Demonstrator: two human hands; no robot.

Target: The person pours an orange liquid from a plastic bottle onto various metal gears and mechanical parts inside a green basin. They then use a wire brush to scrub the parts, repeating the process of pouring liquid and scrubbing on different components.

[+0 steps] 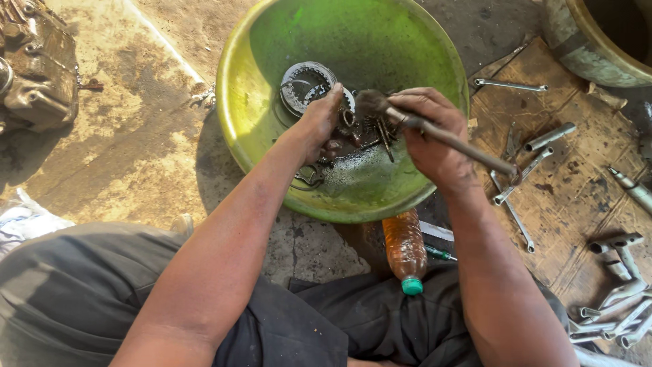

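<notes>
Diagonally, brush (435, 132) bristles toward upper left

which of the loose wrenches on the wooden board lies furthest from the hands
The slim wrench at the board's top edge, lying nearly level beside the green basin. The other wrenches cluster lower, just beyond the right hand.

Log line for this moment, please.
left hand: holds small metal part | right hand: grips brush, bristles on part | over green basin | bottle nearby
</notes>
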